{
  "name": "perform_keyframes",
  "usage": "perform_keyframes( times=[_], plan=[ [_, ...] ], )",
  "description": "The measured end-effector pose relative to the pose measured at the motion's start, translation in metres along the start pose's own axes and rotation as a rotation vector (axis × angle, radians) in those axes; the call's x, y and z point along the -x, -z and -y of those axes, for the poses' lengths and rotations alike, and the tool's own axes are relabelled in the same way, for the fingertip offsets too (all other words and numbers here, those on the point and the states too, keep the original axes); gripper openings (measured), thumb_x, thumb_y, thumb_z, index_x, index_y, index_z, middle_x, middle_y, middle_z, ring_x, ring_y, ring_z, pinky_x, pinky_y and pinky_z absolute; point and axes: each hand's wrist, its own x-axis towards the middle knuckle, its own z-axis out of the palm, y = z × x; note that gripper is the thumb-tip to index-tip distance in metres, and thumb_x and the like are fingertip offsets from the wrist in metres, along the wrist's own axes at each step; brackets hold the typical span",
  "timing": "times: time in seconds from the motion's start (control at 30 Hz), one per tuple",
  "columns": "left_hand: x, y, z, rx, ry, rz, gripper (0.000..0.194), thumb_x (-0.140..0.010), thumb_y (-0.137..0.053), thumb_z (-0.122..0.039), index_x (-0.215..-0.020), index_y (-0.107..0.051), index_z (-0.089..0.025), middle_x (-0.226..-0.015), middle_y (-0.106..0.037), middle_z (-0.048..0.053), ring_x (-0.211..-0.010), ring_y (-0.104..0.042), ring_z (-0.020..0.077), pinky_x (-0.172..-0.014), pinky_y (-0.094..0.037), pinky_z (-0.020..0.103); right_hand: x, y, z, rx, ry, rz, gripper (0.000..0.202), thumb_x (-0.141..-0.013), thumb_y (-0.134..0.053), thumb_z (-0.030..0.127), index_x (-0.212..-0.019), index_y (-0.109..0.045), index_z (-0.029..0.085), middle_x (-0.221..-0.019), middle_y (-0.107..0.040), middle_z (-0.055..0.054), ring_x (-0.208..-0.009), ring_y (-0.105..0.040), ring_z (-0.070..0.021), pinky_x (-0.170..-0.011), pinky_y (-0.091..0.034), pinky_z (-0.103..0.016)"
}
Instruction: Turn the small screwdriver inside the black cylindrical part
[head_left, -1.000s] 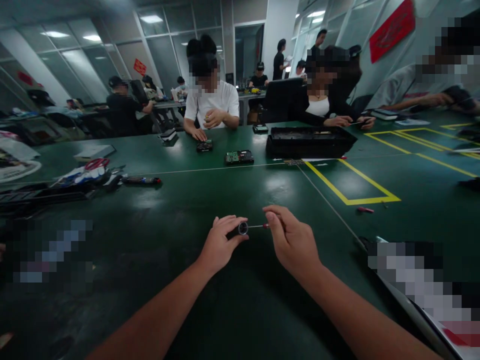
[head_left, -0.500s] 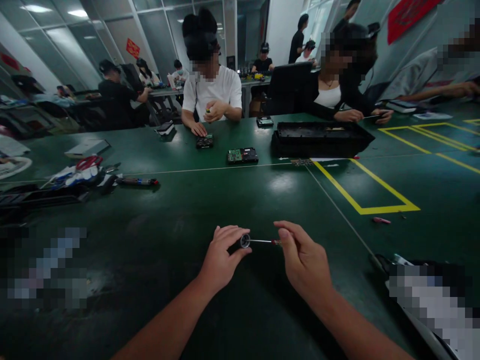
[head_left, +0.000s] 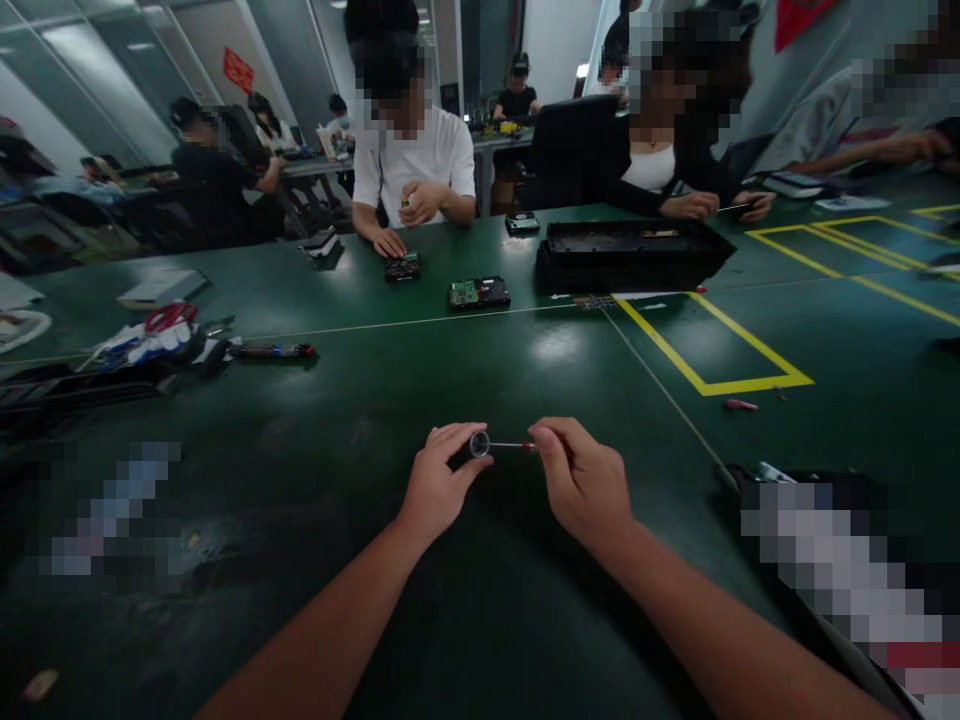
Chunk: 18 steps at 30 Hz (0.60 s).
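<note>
Left heap: a red-looped bundle [head_left: 171, 318] lies on the green table [head_left: 360, 395], well apart from both hands.
Pen-like tool: a dark tool with a red end [head_left: 274, 351] lies just to the right of this heap.
Co-worker: a hand [head_left: 389, 243] rests on a small circuit unit [head_left: 403, 266] at the far side.
Left hand: this hand [head_left: 439, 480] is grasping the dark round piece [head_left: 478, 444] between thumb and fingers.
Round piece: it is above the near table part, its pale rim turned to the camera.
Screwdriver: its thin shaft [head_left: 510, 444] goes from the rim toward the right; whether the tip enters the piece, I cannot tell.
Right hand: this hand [head_left: 589, 478] is grasping the red-ended handle, fingers bent around it.
Black tray: the long tray [head_left: 634, 275] stands farther back, behind the right hand.
Yellow tape: it marks a rectangle [head_left: 757, 386], near a small pink object [head_left: 741, 404].
</note>
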Motion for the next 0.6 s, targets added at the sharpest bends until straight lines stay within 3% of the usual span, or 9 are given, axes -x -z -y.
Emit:
perform_keyframes(
  times=[0.13,0.23,0.3,0.37,0.5,0.6],
  plan=[
    [-0.002,0.0,0.001,0.025,0.023,-0.045,0.038,-0.085,-0.076,-0.02,-0.122,-0.071,-0.03,-0.122,-0.071,0.004,-0.118,-0.063,0.0241,-0.109,-0.045,0.045,0.002,0.0,0.0,-0.054,0.013,0.029,0.022,-0.102,-0.042,0.022,-0.12,-0.054,0.02,-0.08,-0.066,0.0,-0.066,-0.065,-0.0153,-0.062,-0.048,-0.028],
    [-0.002,0.0,0.003,0.013,0.04,-0.078,0.041,-0.085,-0.076,-0.019,-0.125,-0.07,-0.03,-0.122,-0.07,0.004,-0.117,-0.063,0.0233,-0.107,-0.046,0.042,0.003,0.001,0.002,-0.046,0.031,0.099,0.023,-0.102,-0.042,0.026,-0.119,-0.056,0.02,-0.087,-0.069,-0.003,-0.076,-0.068,-0.0182,-0.068,-0.049,-0.03],
    [-0.002,0.0,0.004,-0.011,0.035,-0.09,0.043,-0.085,-0.076,-0.019,-0.126,-0.069,-0.03,-0.122,-0.07,0.004,-0.116,-0.063,0.0233,-0.107,-0.047,0.041,0.003,0.0,0.004,0.02,0.002,0.13,0.024,-0.104,-0.041,0.034,-0.109,-0.06,0.021,-0.073,-0.066,-0.001,-0.06,-0.063,-0.0167,-0.058,-0.043,-0.03],
    [-0.001,0.002,0.004,-0.041,0.025,-0.089,0.043,-0.085,-0.076,-0.019,-0.126,-0.069,-0.03,-0.122,-0.071,0.004,-0.116,-0.064,0.0237,-0.106,-0.046,0.042,0.004,-0.001,0.006,0.057,0.0,0.112,0.03,-0.105,-0.037,0.037,-0.099,-0.062,0.021,-0.072,-0.067,-0.002,-0.059,-0.061,-0.0165,-0.058,-0.041,-0.03],
    [0.002,0.007,0.003,-0.084,0.017,-0.075,0.042,-0.086,-0.076,-0.022,-0.127,-0.069,-0.031,-0.124,-0.07,0.004,-0.117,-0.063,0.0252,-0.108,-0.045,0.046,0.005,-0.006,0.003,-0.047,0.03,0.083,0.026,-0.102,-0.04,0.03,-0.122,-0.052,0.018,-0.084,-0.069,-0.005,-0.068,-0.065,-0.0187,-0.066,-0.048,-0.033],
    [0.006,0.011,0.002,-0.106,0.031,-0.091,0.042,-0.087,-0.074,-0.025,-0.129,-0.068,-0.031,-0.126,-0.07,0.005,-0.119,-0.062,0.0259,-0.109,-0.044,0.048,0.004,-0.009,-0.001,-0.122,0.049,0.054,0.021,-0.1,-0.045,0.029,-0.117,-0.052,0.019,-0.096,-0.071,-0.01,-0.087,-0.069,-0.0226,-0.079,-0.051,-0.038]
  ],
)
